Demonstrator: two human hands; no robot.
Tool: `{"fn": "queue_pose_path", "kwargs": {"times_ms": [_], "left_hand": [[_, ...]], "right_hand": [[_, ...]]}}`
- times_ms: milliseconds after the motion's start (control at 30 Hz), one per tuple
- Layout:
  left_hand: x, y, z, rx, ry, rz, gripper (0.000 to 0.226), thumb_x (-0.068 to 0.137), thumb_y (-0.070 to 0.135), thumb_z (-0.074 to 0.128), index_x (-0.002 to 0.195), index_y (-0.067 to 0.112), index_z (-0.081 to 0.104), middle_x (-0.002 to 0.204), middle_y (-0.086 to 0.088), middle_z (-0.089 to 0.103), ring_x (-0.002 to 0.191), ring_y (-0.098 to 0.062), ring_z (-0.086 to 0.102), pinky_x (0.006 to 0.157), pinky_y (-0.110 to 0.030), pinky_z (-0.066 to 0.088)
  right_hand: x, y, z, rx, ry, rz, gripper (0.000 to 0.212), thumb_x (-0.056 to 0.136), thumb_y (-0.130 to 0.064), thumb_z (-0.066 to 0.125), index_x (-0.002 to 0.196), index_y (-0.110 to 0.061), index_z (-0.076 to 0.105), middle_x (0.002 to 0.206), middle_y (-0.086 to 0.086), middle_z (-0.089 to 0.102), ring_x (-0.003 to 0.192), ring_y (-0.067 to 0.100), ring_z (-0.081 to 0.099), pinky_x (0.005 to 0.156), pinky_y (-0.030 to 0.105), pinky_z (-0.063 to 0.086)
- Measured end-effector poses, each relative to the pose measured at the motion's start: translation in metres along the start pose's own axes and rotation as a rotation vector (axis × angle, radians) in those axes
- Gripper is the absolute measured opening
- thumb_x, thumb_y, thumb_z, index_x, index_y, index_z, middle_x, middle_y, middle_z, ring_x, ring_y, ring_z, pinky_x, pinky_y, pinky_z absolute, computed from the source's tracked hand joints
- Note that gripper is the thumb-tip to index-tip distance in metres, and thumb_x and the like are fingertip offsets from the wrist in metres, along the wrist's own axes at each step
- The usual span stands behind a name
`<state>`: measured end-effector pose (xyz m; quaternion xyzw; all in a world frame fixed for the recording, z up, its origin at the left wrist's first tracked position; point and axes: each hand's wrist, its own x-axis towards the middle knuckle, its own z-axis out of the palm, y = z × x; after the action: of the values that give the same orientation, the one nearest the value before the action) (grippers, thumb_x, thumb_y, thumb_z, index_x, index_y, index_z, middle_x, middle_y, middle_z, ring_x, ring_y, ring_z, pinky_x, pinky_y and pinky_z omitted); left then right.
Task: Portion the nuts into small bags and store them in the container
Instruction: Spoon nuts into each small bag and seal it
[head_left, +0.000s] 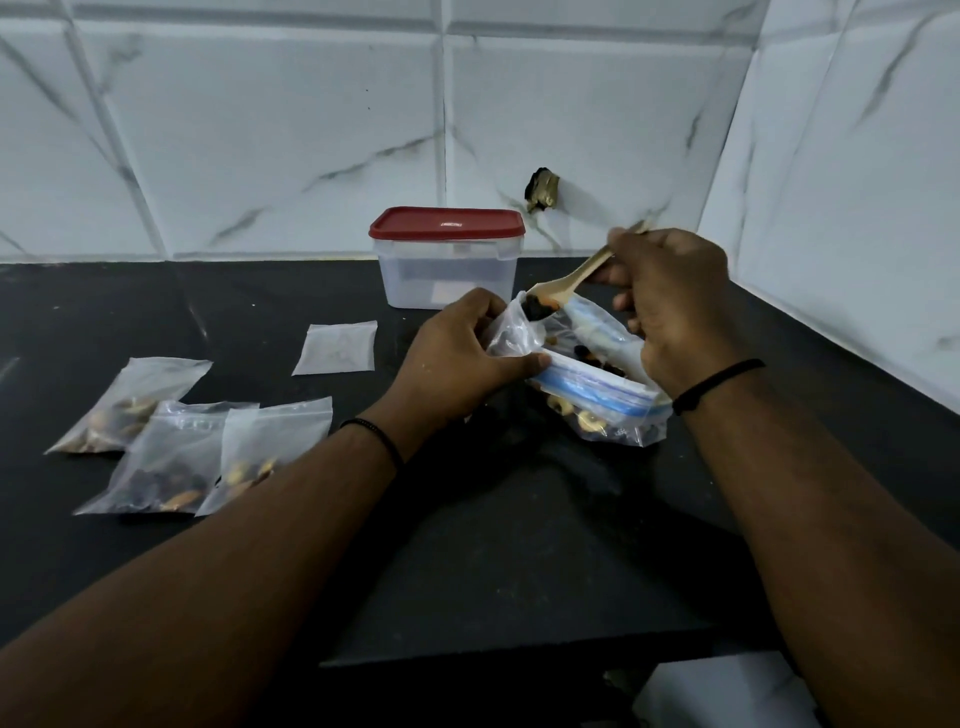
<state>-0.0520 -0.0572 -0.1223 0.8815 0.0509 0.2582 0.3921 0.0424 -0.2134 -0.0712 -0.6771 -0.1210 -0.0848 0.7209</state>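
Observation:
My left hand (457, 353) pinches a small clear bag (511, 332) and holds its mouth open above the counter. My right hand (670, 301) grips a wooden spoon (566, 283) whose bowl, loaded with dark nuts, sits at the small bag's mouth. Just beneath lies a large zip bag with a blue seal (602, 389), holding mixed nuts. Three filled small bags (171, 452) lie at the left on the counter. An empty small bag (337, 347) lies flat further back. A clear container with a red lid (447, 257), closed, stands against the wall.
The black counter (509, 545) ends at a front edge near the bottom of the view. White marble-look tiled walls close the back and the right side. A dark damaged patch (543, 189) marks the back wall.

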Motion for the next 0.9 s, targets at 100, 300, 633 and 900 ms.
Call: {"fn": "queue_pose_path", "kwargs": {"times_ms": [100, 300, 633, 900], "left_hand": [[0.000, 0.001, 0.001, -0.072, -0.011, -0.001, 0.044, 0.070, 0.044, 0.085, 0.098, 0.020, 0.061, 0.088, 0.005, 0.067, 0.075, -0.008, 0.062, 0.061, -0.019, 0.048], [-0.001, 0.002, 0.001, -0.234, 0.007, -0.012, 0.041, 0.071, 0.044, 0.085, 0.097, 0.021, 0.064, 0.091, -0.002, 0.071, 0.085, -0.025, 0.067, 0.078, -0.048, 0.058], [-0.003, 0.002, 0.000, -0.262, 0.011, -0.012, 0.046, 0.068, 0.036, 0.088, 0.100, 0.017, 0.062, 0.097, -0.003, 0.069, 0.092, -0.024, 0.065, 0.083, -0.045, 0.057], [-0.004, 0.005, -0.002, -0.137, -0.004, 0.068, 0.062, 0.060, 0.029, 0.093, 0.109, 0.030, 0.054, 0.107, 0.017, 0.052, 0.100, -0.005, 0.056, 0.082, -0.013, 0.047]], "right_hand": [[-0.006, -0.001, 0.002, -0.135, -0.101, -0.219, 0.017, 0.093, -0.030, 0.067, 0.080, -0.021, 0.060, 0.074, 0.003, 0.073, 0.043, 0.010, 0.058, 0.044, 0.021, 0.039], [-0.020, -0.012, 0.001, -0.017, -0.467, -0.499, 0.005, 0.093, -0.019, 0.068, 0.092, -0.019, 0.063, 0.086, 0.010, 0.076, 0.065, 0.029, 0.070, 0.055, 0.029, 0.050], [0.019, 0.009, -0.023, 0.006, 0.084, -0.069, 0.018, 0.096, -0.026, 0.063, 0.082, -0.019, 0.055, 0.079, 0.009, 0.070, 0.041, 0.011, 0.058, 0.039, 0.021, 0.037], [0.024, 0.026, -0.024, -0.226, -0.093, -0.046, 0.017, 0.096, -0.025, 0.063, 0.096, -0.008, 0.064, 0.090, 0.013, 0.074, 0.040, 0.010, 0.051, 0.040, 0.017, 0.040]]}}
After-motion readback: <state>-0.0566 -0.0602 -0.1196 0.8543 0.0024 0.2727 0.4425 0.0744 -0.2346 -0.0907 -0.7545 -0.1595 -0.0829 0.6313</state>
